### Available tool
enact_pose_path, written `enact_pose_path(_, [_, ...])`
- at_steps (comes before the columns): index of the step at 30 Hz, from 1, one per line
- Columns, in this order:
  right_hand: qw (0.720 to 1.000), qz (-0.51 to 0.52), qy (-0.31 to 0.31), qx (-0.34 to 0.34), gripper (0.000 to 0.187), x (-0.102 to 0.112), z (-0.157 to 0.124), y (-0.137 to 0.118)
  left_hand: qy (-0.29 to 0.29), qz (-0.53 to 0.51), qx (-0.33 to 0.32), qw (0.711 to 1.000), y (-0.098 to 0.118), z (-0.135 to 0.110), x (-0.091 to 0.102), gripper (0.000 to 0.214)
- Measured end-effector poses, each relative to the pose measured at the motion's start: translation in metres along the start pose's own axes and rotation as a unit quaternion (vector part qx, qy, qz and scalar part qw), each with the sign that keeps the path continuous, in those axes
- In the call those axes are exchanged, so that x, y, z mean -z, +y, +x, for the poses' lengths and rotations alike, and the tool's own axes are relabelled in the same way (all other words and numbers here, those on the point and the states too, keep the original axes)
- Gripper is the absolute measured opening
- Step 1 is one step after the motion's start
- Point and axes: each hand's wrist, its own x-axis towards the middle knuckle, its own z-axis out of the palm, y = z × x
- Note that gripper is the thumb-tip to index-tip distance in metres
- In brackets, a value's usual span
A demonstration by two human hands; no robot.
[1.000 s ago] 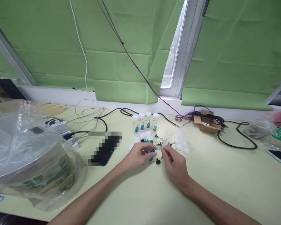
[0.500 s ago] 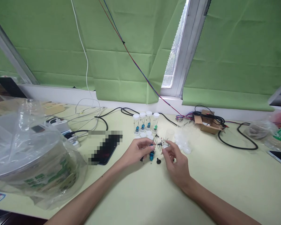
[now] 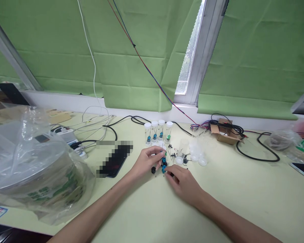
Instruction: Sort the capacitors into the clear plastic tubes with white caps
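My left hand (image 3: 147, 163) rests on the pale green table (image 3: 243, 199) with its fingers curled round small blue and green parts (image 3: 163, 161) that I cannot name. My right hand (image 3: 182, 182) lies just right of it, fingertips pinched down at a small black part (image 3: 171, 174) on the table. A black knob (image 3: 153, 169) sits under my left fingers. Behind the hands stands a row of clear vials with white caps (image 3: 158, 132), each with a blue or green part inside. More loose small parts and leads (image 3: 172, 155) lie beyond my fingers.
Empty clear vials and white caps (image 3: 195, 151) stand right of the parts. A blurred-out dark phone (image 3: 114, 158) lies to the left. A large plastic-wrapped tub (image 3: 32, 168), a power strip with cables (image 3: 73, 143), a small cardboard box with black cable (image 3: 224, 132) and green blinds surround the work area.
My right hand dropped from the raised leads down and left to the black part on the table. My left hand lifted slightly, its fingers closing more around the blue parts.
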Motion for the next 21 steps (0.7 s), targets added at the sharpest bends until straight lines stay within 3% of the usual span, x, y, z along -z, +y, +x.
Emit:
enact_pose_path(8, [0.997,-0.055,0.012,-0.046,0.018,0.0012,0.0015,0.0063,-0.008,-0.043,0.021,0.999,-0.0031,0.0,-0.0015,0.032])
enact_pose_path(15, [1.0,-0.014,-0.018,0.0,0.019,-0.0001,-0.0005,-0.0002,-0.004,-0.081,0.04,0.996,-0.0037,-0.0006,-0.0032,0.034])
enact_pose_path(21, [0.999,0.006,-0.041,-0.004,0.022,-0.0042,-0.0028,-0.0024,-0.013,-0.102,0.041,0.994,-0.0045,-0.001,-0.005,0.031])
